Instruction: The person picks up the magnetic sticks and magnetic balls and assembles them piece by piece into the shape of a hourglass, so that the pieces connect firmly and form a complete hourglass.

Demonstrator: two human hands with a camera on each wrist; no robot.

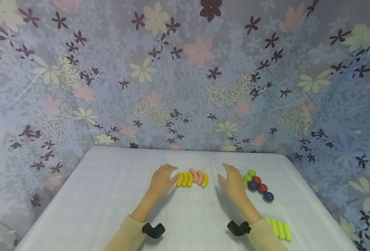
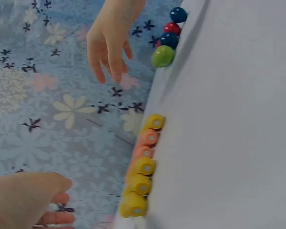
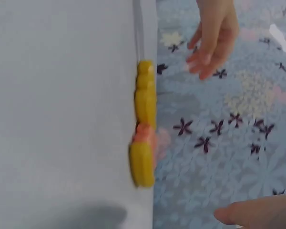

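Observation:
A side-by-side row of small curved pieces lies on the white table: three yellow toy bananas (image 1: 185, 179) on the left, two salmon-pink curved pieces (image 1: 200, 177) in the middle, and one more yellow banana (image 1: 205, 180) at the right end. My left hand (image 1: 161, 180) hovers at the row's left end, fingers relaxed and holding nothing. On the other side, my right hand (image 1: 233, 181) is raised a short way from the row, its thumb and fingers spread apart with nothing between them. In the left wrist view the pieces (image 2: 140, 184) show their blunt ends.
Right of my right hand sits a cluster of green balls (image 1: 251, 173), red balls (image 1: 262, 188) and dark blue balls (image 1: 268, 196). Several lime-green sticks (image 1: 286, 232) lie near the right forearm, partly hidden by the sleeve. A flowered cloth (image 1: 185, 87) hangs behind the table (image 1: 109, 195).

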